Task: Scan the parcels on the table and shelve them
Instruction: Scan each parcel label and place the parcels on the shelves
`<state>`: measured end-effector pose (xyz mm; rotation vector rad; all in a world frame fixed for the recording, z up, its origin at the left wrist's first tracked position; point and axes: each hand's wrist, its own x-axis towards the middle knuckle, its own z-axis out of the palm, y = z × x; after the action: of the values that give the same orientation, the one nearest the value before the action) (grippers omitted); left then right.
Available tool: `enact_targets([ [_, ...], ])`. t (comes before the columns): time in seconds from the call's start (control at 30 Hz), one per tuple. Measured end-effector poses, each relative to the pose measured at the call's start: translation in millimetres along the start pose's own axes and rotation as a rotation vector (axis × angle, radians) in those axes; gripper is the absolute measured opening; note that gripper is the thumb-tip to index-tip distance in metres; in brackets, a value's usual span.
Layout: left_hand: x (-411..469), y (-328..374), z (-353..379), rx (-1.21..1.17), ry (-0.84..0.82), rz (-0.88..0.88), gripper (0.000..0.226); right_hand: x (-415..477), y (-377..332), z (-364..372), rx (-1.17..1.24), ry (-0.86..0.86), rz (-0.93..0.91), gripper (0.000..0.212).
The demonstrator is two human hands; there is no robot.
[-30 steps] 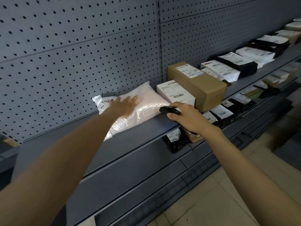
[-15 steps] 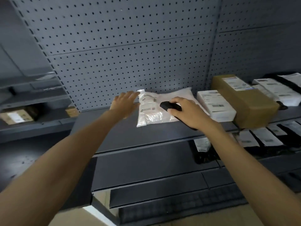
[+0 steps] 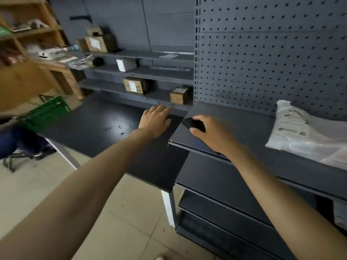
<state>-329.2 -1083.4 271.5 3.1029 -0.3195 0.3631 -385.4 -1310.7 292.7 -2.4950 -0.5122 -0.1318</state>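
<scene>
- Your right hand (image 3: 212,135) curled around the black scanner (image 3: 193,124) at centre frame, over the left end of the grey shelf (image 3: 244,124)
- Your left hand (image 3: 155,121) was spread, fingers straight, holding nothing, above the far edge of the black table (image 3: 93,128)
- The white bagged parcel (image 3: 300,136) lay on that shelf at right, well apart from both hands
- The back shelves (image 3: 165,76), upper centre, held cardboard boxes (image 3: 134,85)
- The green crate (image 3: 47,111) at left was too blurred to show contents

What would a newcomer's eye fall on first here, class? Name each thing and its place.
Two bare arms reach in from below: the left hand is open over the black table, and the right hand grips a black scanner over the left end of the grey shelf. A pale plastic parcel lies on that shelf at the right, before the pegboard.
</scene>
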Motion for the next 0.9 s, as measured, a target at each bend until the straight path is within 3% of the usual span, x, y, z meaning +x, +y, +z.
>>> enact_targets([
  [0.3, -105.6, -192.0, 6.9, 0.097, -0.06, -0.25, 0.046, 94.3, -146.5, 117.4, -0.004, -0.19, -0.239, 0.048],
  [0.57, -178.6, -388.6, -10.8, 0.164, -0.071, -0.423, 0.044, 176.0, -310.9, 234.2, 0.04, -0.256, -0.429, 0.043],
  [0.73, -205.2, -501.9, -7.5, 0.164, -0.091, -0.507, 0.046, 223.1, -389.0, 305.1, 0.065, -0.29, -0.458, 0.042],
  [0.9, -198.4, -584.1, 19.4, 0.136, -0.135, -0.525, 0.045, 274.5, -418.5, 363.9, 0.044, -0.347, -0.407, 0.045],
])
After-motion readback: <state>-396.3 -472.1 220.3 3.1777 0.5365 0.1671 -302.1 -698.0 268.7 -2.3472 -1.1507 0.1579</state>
